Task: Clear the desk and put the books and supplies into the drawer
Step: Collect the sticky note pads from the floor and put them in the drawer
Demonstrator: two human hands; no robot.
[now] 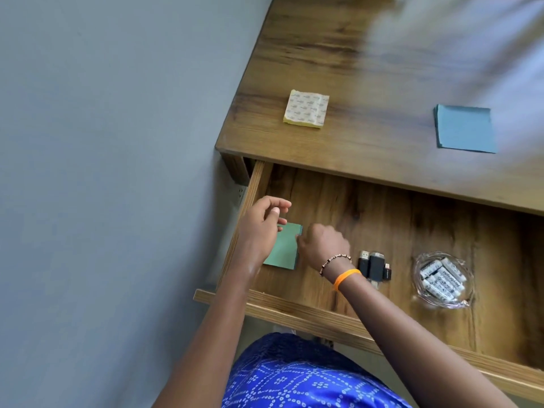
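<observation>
An open wooden drawer (382, 231) extends below the brown wood-grain desk top (368, 69). A square green sticky-note pad (284, 245) lies flat in the drawer's left end. The left hand (262, 228) hovers over the pad's left edge, fingers loosely curled, gripping nothing. The right hand (322, 244), with beaded and orange wristbands, has its fingers curled at the pad's right edge; whether they pinch it cannot be told. Black USB sticks (373, 266) and a clear glass dish of batteries (441, 279) lie further right. On the desk remain a yellow pad (306, 108) and a blue pad (464, 129).
</observation>
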